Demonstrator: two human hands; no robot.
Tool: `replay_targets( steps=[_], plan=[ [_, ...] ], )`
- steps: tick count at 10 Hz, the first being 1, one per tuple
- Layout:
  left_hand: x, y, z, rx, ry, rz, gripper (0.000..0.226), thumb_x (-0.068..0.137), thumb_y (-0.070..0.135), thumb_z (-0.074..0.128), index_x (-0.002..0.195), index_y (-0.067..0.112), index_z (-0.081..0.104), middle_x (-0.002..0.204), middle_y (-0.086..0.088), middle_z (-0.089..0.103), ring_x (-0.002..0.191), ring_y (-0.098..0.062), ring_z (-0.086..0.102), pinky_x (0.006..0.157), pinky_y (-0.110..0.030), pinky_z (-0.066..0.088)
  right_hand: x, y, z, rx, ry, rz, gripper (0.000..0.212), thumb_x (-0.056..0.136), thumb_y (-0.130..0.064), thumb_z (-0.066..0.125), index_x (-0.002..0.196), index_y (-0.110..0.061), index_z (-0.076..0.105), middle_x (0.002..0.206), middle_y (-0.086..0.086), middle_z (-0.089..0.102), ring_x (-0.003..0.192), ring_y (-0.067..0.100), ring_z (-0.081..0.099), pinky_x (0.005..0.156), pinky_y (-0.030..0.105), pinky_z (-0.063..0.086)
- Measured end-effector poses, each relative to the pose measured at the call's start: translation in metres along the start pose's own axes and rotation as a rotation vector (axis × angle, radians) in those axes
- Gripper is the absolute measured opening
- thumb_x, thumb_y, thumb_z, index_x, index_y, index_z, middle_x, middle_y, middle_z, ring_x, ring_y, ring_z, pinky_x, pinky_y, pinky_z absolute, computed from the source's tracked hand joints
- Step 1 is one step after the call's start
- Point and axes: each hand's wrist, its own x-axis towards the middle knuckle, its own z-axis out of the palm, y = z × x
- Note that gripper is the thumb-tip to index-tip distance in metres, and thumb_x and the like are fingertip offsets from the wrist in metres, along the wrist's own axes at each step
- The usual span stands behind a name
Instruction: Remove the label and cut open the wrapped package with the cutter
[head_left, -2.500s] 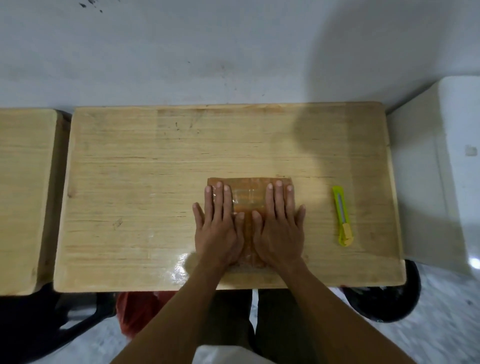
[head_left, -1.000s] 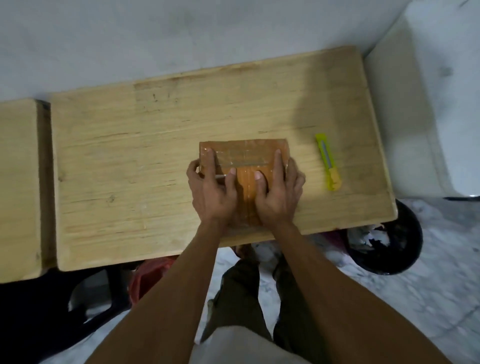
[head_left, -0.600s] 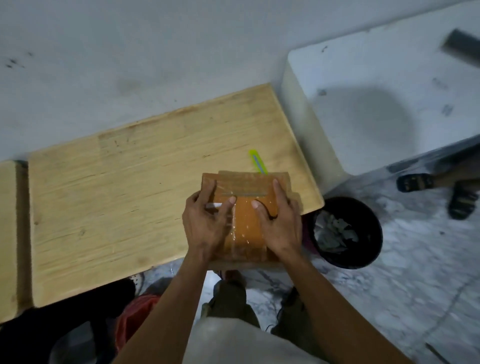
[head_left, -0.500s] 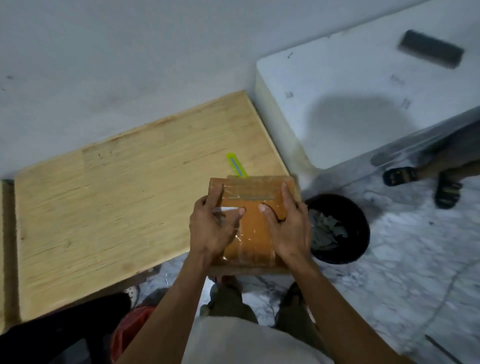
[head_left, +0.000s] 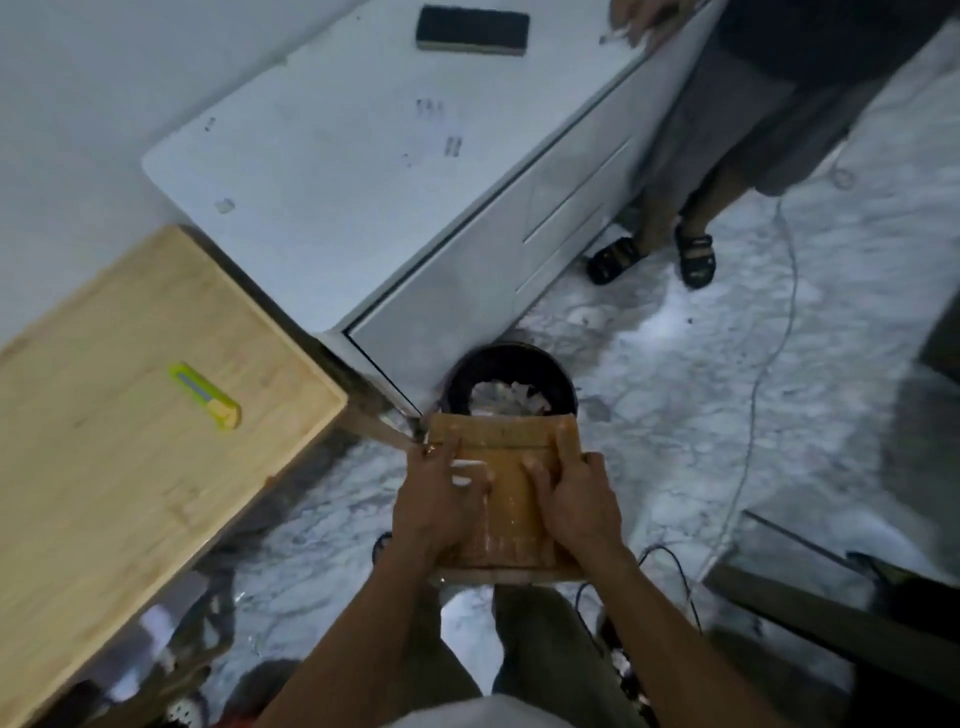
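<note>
package: brown taped parcel, flat, rectangular, held between both hands over the floor, off the surface
left hand: curled on parcel's left side, thumb + fingers pinching a small white strip, prob. the label
right hand: clamps right edge, fingers laid flat on top
handling: looks light, fairly stiff; glossy tape wrap likely slippery, so grip by edges, not the face
bin: black, paper scraps inside, just beyond the fingertips
cutter: yellow-green, lying on surface well left of left hand
step: label drop seems next; cut not yet begun
</note>
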Motion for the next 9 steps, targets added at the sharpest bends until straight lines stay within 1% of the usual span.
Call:
replay_targets(
  steps=[1,2,3,4,5,6,7,8,9],
  plan=[
    [0.01,-0.009,0.031,0.023,-0.061,-0.071,0.07,0.091,0.064,0.05,0.15,0.044,0.02,0.15,-0.005,0.033,0.119,-0.027,0.056,0.103,-0.045,0.046,0.021,0.023,0.009,0.022,-0.029,0.048,0.069,0.095,-0.063,0.036,0.152,-0.037,0.007,0.125,0.015,0.046,0.102,0.034,0.057,0.087,0.042,0.048],
    [0.032,-0.015,0.051,0.024,-0.065,-0.089,0.066,0.09,0.062,0.053,0.148,0.042,0.029,0.144,-0.007,0.04,0.107,-0.022,0.058,0.098,-0.04,0.047,0.042,0.038,0.027,0.017,-0.085,0.08,0.071,0.096,-0.06,0.037,0.154,-0.036,0.004,0.132,0.015,0.043,0.11,0.037,0.055,0.091,0.044,0.046],
    [0.069,-0.028,0.067,-0.002,-0.076,-0.089,0.062,0.088,0.057,0.059,0.144,0.039,0.04,0.137,-0.006,0.048,0.095,-0.017,0.06,0.091,-0.034,0.052,0.071,0.049,0.044,0.011,-0.11,0.091,0.069,0.097,-0.055,0.039,0.154,-0.034,0.006,0.133,0.016,0.044,0.11,0.037,0.056,0.09,0.045,0.047],
    [0.107,-0.036,0.084,-0.001,-0.063,-0.043,0.061,0.09,0.046,0.063,0.146,0.03,0.042,0.135,-0.011,0.052,0.095,-0.017,0.061,0.082,-0.025,0.045,0.113,0.058,0.062,0.009,-0.107,0.103,0.068,0.097,-0.053,0.042,0.154,-0.032,0.011,0.132,0.017,0.045,0.109,0.038,0.056,0.088,0.045,0.047],
    [0.141,-0.035,0.097,0.029,-0.054,-0.036,0.062,0.094,0.037,0.061,0.15,0.027,0.037,0.137,-0.009,0.049,0.101,-0.016,0.057,0.084,-0.023,0.038,0.153,0.06,0.071,0.013,-0.096,0.081,0.067,0.096,-0.053,0.043,0.153,-0.031,0.015,0.136,0.02,0.045,0.11,0.039,0.056,0.089,0.047,0.048],
    [0.176,-0.043,0.107,0.038,-0.068,-0.01,0.073,0.09,0.05,0.056,0.153,0.027,0.027,0.15,-0.014,0.039,0.119,-0.027,0.054,0.097,-0.038,0.047,0.186,0.06,0.08,-0.029,-0.078,0.051,0.066,0.095,-0.056,0.04,0.15,-0.034,0.013,0.147,0.021,0.035,0.121,0.045,0.049,0.094,0.055,0.046],
    [0.189,-0.045,0.103,0.147,-0.14,-0.019,0.075,0.094,0.056,0.048,0.156,0.027,0.018,0.163,-0.013,0.012,0.15,-0.034,0.014,0.117,-0.048,0.029,0.199,0.058,0.08,-0.131,-0.073,0.081,0.065,0.097,-0.057,0.034,0.153,-0.03,0.013,0.157,0.017,0.02,0.135,0.045,0.033,0.103,0.059,0.037],
    [0.178,-0.045,0.092,0.112,-0.113,-0.006,0.074,0.099,0.052,0.046,0.158,0.023,0.014,0.166,-0.008,0.006,0.152,-0.029,0.006,0.119,-0.046,0.022,0.192,0.052,0.073,-0.082,-0.068,0.082,0.066,0.098,-0.054,0.034,0.154,-0.025,0.016,0.159,0.016,0.019,0.139,0.043,0.03,0.107,0.058,0.036],
    [0.161,-0.044,0.08,0.062,-0.099,0.014,0.074,0.097,0.053,0.047,0.158,0.025,0.016,0.166,-0.002,0.009,0.15,-0.025,0.015,0.112,-0.042,0.03,0.18,0.046,0.061,0.047,-0.102,0.104,0.068,0.099,-0.049,0.04,0.155,-0.021,0.016,0.16,0.016,0.019,0.142,0.04,0.028,0.109,0.055,0.036]
  ],
)
